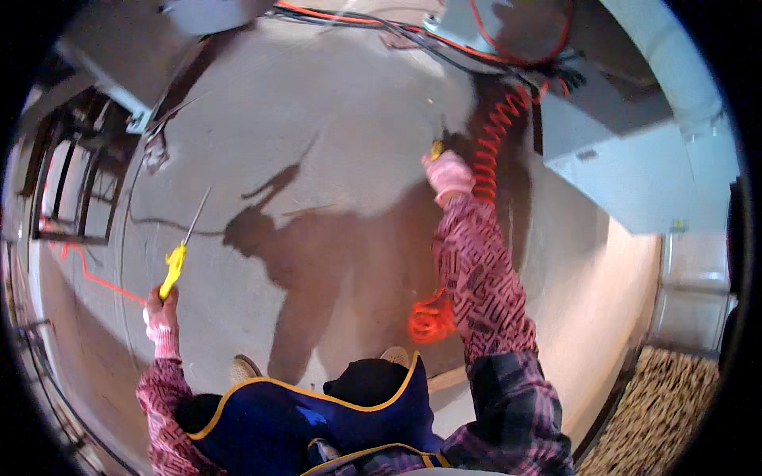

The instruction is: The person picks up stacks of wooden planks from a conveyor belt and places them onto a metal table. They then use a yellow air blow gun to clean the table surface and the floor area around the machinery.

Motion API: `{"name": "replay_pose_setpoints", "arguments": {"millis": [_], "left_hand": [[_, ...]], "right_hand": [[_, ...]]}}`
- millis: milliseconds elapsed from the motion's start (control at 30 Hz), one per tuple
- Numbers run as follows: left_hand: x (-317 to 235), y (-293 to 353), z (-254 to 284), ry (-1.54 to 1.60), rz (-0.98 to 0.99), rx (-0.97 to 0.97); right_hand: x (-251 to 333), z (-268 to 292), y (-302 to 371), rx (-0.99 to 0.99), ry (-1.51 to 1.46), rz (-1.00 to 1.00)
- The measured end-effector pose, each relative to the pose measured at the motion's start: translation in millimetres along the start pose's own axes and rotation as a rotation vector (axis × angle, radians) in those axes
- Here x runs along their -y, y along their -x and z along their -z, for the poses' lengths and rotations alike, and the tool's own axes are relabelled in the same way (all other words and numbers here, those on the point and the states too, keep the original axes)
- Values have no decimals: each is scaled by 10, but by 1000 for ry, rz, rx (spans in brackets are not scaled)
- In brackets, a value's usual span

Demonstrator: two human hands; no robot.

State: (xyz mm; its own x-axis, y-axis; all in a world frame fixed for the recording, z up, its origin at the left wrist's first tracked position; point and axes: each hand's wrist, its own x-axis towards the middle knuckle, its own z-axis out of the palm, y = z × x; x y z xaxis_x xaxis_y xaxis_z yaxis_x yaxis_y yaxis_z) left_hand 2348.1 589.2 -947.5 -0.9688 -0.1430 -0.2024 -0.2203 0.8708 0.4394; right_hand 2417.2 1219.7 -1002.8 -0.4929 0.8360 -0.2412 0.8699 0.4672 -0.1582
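A worker's left hand point(161, 313) closes its grip around the yellow handle of a long screwdriver point(181, 250), the thin steel shaft angled up and away from the knuckles so the tip stands clear of the body and the concrete floor point(317, 119) below. The hold looks like a carrying one, low on the handle, rather than a working one.

Across from it, the right hand point(448, 174), in a pink glove, is stretched out at arm's length and wrapped around a small yellow-topped tool point(436, 148); how tightly the fingers close cannot be told from this angle. Just beside that grip an orange coiled hose point(496, 131) runs up toward a grey metal cabinet point(611, 151), and more of its coils bunch below the forearm, near the elbow, apparently slack enough to let the arm reach.

Farther out from both hands, black and orange cables point(381, 24) cross the floor at the top, a metal frame point(71, 190) stands beyond the screwdriver, and the person's blue, yellow-trimmed apron point(302, 420) and shoes point(242, 369) fill the lower edge.
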Motion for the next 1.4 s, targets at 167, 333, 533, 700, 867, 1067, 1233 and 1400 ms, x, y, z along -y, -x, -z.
{"name": "replay_pose_setpoints", "arguments": {"millis": [167,333,533,700,867,1067,1233,1400], "left_hand": [[72,-50,-110,152,-180,-37],[-34,31,-43,89,-160,-65],[-84,-8,-172,249,-127,-61],[128,-249,-633,458,-194,-73],[-25,-214,-533,115,-122,129],[159,119,572,-274,-107,222],[87,588,1708,-289,-21,296],[137,935,2643,-322,-1,330]], "right_hand": [[1002,161,706,216,47,270],[903,637,490,-49,-295,85],[-484,715,743,-415,-1092,-124],[-1080,1794,2129,-909,-1418,296],[-424,3353,3155,-967,-1485,786],[283,4355,3010,-1050,-1188,623],[79,4035,2486,-1110,-593,221],[289,4120,2781,-740,-472,-67]]}}
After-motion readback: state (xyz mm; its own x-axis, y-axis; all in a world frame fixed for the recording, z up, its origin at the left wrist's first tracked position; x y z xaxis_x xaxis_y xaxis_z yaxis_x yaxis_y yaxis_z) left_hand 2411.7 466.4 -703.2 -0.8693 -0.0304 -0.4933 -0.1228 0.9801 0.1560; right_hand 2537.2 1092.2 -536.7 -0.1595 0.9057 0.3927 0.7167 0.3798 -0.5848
